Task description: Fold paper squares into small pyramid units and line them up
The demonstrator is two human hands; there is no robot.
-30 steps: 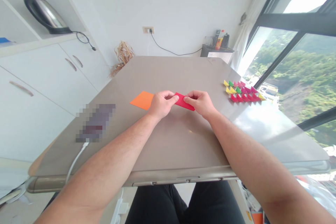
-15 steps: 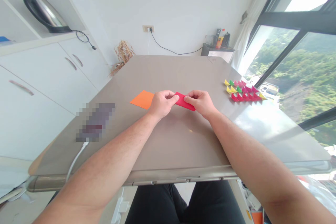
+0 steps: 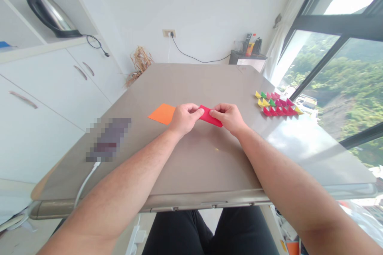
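Observation:
A red piece of folded paper is held just above the table between my two hands. My left hand pinches its left end, thumb on top and fingers behind. At the right part of the paper, my right hand grips it the same way, its thumb pressing the upper face. An orange sheet of paper lies flat beside my left hand, partly hidden by it. Several small folded paper pieces in red, pink, yellow and green stand in rows on the right of the table.
The grey table reaches toward the wall. On its left lies a blurred-out device with a white cable running over the front edge. A window borders the right side; a kettle sits on the left cabinet.
Both hands keep their grip on the red paper with almost no movement. The camera view has shifted very slightly.

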